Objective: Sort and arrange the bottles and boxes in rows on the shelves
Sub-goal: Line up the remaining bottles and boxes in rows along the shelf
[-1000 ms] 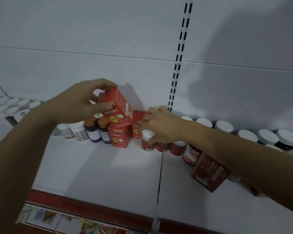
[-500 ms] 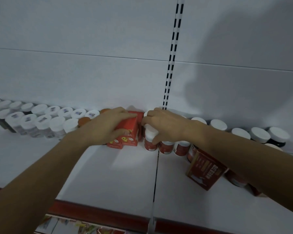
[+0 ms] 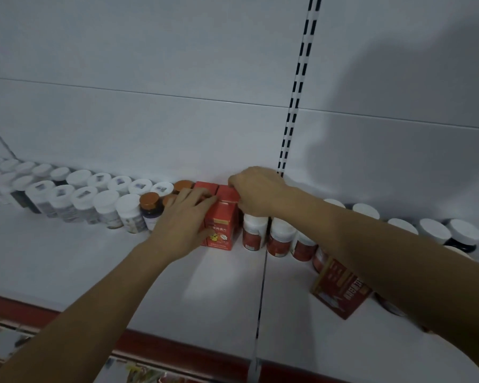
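Now that you've set the red box (image 3: 222, 221) down just left of the slotted upright (image 3: 296, 111), that row looks squared | left hand (image 3: 183, 222) flat, pressing it | right hand (image 3: 256, 193) curled beside the rear red box (image 3: 225, 192), grip can't be told

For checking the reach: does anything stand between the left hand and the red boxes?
Nothing visible does. The left hand rests directly on the red boxes, and the right hand meets their tops from the other side.

White back panel (image 3: 150, 120), slotted upright (image 3: 296, 87) down it (black slots), big shadow (image 3: 412, 78) top right, colourful prints (image 3: 138, 371) below.
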### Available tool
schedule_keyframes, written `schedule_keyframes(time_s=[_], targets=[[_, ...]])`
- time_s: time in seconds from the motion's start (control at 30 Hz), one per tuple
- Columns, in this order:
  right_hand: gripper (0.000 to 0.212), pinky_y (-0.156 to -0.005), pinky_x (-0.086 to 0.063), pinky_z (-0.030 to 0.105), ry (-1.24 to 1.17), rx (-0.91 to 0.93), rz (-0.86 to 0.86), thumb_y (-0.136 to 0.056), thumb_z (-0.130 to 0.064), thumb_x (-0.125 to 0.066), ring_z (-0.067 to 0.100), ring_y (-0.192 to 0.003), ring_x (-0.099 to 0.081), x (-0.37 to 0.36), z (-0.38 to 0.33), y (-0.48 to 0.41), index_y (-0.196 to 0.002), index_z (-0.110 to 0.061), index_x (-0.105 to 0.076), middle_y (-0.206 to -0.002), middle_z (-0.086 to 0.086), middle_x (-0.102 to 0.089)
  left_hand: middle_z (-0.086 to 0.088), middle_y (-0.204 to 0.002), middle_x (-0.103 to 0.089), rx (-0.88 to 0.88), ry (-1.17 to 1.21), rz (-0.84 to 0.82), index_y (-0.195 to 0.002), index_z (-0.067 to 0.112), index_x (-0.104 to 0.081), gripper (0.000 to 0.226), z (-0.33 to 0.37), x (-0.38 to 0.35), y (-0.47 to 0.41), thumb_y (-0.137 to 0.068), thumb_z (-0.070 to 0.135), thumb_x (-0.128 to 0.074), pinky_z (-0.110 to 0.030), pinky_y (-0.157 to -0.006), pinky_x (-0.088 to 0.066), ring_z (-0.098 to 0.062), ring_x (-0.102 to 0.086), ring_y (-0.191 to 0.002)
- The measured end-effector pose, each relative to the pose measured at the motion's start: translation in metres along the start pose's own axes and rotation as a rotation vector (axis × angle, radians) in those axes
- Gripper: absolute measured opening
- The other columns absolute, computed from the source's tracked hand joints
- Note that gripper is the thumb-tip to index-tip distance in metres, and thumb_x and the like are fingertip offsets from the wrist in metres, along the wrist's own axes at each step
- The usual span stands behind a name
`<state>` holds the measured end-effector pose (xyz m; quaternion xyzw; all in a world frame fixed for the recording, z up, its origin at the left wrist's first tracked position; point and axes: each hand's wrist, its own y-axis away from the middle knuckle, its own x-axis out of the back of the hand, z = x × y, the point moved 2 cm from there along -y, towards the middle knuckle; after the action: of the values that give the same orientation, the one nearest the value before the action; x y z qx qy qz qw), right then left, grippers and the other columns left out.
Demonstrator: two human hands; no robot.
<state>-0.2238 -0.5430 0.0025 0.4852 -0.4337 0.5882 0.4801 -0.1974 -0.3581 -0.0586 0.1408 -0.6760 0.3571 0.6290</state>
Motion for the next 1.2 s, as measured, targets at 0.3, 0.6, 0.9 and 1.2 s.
schedule_keyframes(time_s=[0.3, 0.6, 0.9, 1.2], targets=[[0.033, -0.069, -0.037, 0.034, 0.233, 0.016, -0.012, -0.091, -0.009, -0.065, 0.027, -0.104, -0.064, 0.002, -0.016, -0.019, -0.122, -0.015, -0.056, -0.117, 0.007, -0.061, -0.005, -0.141, -0.052, 0.039, -0.002, 0.032, -0.144, 0.015, -0.050, 0.083, 0.005, -0.001, 0.005, -0.072, 0.036, -0.086, -0.051, -0.096, -0.042, -0.032, -0.047, -0.127], [0.028, -0.065, -0.036, 0.034, 0.182, 0.062, 0.039, -0.087, -0.007, -0.067, 0.029, -0.095, -0.065, -0.001, -0.009, -0.025, -0.112, -0.014, -0.056, -0.107, 0.008, -0.063, -0.010, -0.136, -0.054, 0.097, -0.096, -0.005, -0.142, 0.016, -0.052, 0.093, 0.012, -0.005, 0.003, -0.062, 0.043, -0.092, -0.050, -0.090, -0.044, -0.035, -0.052, -0.121], [0.023, -0.084, -0.049, 0.038, -0.133, 0.047, 0.051, -0.096, -0.023, -0.058, 0.024, -0.103, -0.057, 0.014, 0.041, 0.029, -0.118, -0.019, -0.061, -0.114, 0.003, -0.060, -0.017, -0.134, -0.053, 0.096, -0.228, -0.147, -0.141, 0.006, -0.052, 0.096, 0.011, 0.003, -0.006, -0.063, 0.047, -0.091, -0.055, -0.091, -0.049, -0.041, -0.050, -0.122], [0.027, -0.087, -0.051, 0.042, -0.125, -0.043, -0.159, -0.094, -0.033, -0.063, 0.021, -0.100, -0.058, 0.018, 0.156, 0.164, -0.119, -0.023, -0.062, -0.110, -0.003, -0.065, -0.009, -0.154, -0.035, 0.069, -0.417, -0.456, -0.148, 0.018, -0.037, 0.067, 0.092, 0.077, -0.063, -0.096, 0.059, -0.048, -0.048, -0.109, -0.036, -0.029, -0.034, -0.140]])
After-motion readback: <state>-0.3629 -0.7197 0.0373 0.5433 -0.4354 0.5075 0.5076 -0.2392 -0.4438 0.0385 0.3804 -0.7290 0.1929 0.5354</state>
